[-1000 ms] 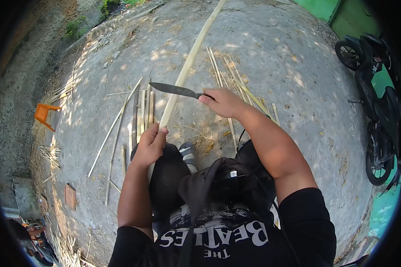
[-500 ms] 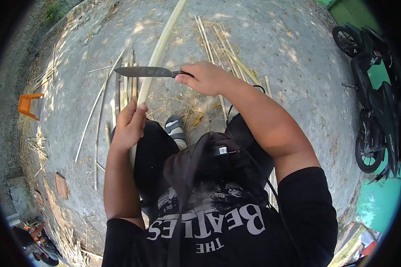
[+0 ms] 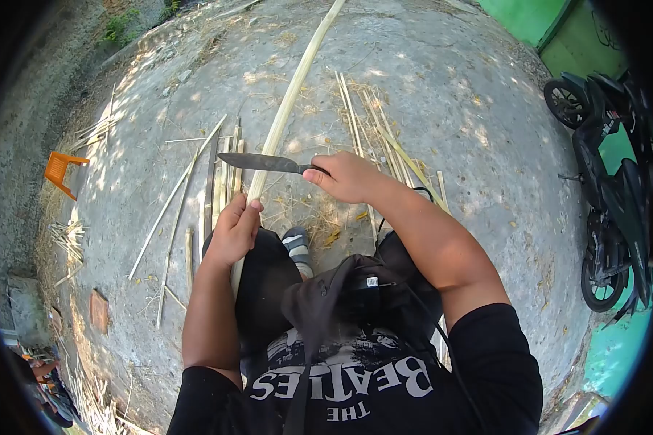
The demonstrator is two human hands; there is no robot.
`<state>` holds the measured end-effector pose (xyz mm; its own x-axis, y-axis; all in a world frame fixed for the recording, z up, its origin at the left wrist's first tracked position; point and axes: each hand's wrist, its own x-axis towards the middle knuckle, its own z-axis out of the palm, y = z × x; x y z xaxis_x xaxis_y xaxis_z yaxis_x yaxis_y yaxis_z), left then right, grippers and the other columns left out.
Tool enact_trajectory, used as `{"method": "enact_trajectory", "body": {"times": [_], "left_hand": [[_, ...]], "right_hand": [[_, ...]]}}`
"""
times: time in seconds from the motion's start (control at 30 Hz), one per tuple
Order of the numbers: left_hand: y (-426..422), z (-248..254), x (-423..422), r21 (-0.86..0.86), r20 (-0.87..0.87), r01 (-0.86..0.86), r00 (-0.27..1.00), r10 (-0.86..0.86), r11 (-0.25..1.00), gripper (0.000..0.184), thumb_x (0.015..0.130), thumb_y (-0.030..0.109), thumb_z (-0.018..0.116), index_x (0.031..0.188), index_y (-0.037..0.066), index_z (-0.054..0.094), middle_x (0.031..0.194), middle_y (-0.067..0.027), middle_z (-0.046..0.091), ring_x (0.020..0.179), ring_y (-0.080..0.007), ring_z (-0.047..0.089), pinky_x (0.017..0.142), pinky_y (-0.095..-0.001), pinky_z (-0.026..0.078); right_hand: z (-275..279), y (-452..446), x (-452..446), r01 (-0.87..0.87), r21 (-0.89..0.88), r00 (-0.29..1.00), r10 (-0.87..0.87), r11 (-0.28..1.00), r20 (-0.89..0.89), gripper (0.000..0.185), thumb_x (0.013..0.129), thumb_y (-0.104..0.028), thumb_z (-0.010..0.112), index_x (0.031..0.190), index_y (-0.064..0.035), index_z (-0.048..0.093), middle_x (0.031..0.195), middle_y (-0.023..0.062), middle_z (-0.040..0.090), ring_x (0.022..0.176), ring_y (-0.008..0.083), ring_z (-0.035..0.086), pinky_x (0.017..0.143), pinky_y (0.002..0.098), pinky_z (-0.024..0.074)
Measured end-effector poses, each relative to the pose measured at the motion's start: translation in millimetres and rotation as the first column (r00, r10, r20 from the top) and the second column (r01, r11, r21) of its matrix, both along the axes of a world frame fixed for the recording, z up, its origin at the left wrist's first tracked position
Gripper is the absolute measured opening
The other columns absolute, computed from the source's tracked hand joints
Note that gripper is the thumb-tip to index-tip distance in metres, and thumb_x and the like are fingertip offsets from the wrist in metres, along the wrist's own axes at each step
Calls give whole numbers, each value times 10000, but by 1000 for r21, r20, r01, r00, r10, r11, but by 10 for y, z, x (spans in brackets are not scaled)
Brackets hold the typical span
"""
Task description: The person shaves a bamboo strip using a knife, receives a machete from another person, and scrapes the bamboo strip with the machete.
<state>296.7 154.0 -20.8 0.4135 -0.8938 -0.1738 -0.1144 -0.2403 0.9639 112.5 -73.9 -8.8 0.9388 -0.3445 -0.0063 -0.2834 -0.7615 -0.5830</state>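
A long pale bamboo strip (image 3: 292,101) slants from my lap up past the top of the head view. My left hand (image 3: 234,227) is closed around its lower part, thumb on top. In my right hand (image 3: 347,176) is a dark-bladed knife (image 3: 261,162), gripped by its handle. The blade points left and lies across the strip, a little beyond my left hand. Whether the edge bites into the bamboo, I cannot tell.
Several cut strips (image 3: 174,199) lie left of my knees, and more strips (image 3: 384,130) ahead to the right. An orange stool (image 3: 64,171) stands far left. A black motorcycle (image 3: 606,188) is parked at right. Part of another person (image 3: 47,395) shows at lower left.
The knife has slid along the strip, somewhat closer to my left hand. My left hand keeps its hold. The whole view has shifted, so the scene sits lower in it.
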Motion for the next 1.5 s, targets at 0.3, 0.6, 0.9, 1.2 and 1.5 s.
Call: {"method": "enact_trajectory", "body": {"times": [0.3, 0.6, 0.9, 1.2, 1.5], "left_hand": [[304, 66, -213, 20, 52, -51, 997, 50, 998, 292, 1099, 214, 572, 858, 58, 519, 650, 28, 529, 581, -47, 452, 515, -265, 377], [522, 107, -310, 70, 85, -56, 995, 50, 996, 232, 1096, 195, 558, 956, 10, 572, 694, 46, 534, 620, -36, 457, 533, -265, 389], [645, 214, -443, 147, 84, -45, 996, 33, 988, 222, 1088, 210, 574, 988, 12, 585, 704, 56, 520, 630, -32, 444, 541, -262, 377], [695, 190, -525, 73, 40, -98, 995, 95, 993, 293, 1112, 315, 537, 1026, 38, 583, 658, 25, 537, 494, -52, 467, 453, -239, 389], [731, 146, -450, 2, 353, -41, 935, 37, 999, 322, 1102, 309, 547, 967, 22, 600, 672, -30, 587, 564, -123, 547, 529, -299, 448]], "right_hand": [[18, -289, -14, 102, 58, 988, -108, 993, 110, 544, 1044, -571, 516, 982, -57, 684, 783, 219, 675, 811, 454, 677, 732, 548, 516], [-8, -448, -42, 158, 77, 985, -163, 984, 57, 567, 1053, -561, 527, 932, -16, 626, 768, 226, 659, 796, 443, 679, 711, 525, 506], [-34, -144, -44, -16, 201, 989, -15, 979, 147, 563, 1038, -589, 545, 1062, -30, 607, 780, 215, 665, 789, 430, 674, 726, 515, 498], [120, -47, -12, 47, 193, 989, -73, 980, 129, 470, 1037, -481, 605, 1171, -32, 573, 879, 201, 678, 850, 393, 682, 739, 489, 502], [86, 93, -122, -60, -101, 940, 90, 993, 330, 396, 1016, -442, 635, 1179, -82, 616, 947, 183, 700, 901, 416, 687, 774, 511, 528]]}}
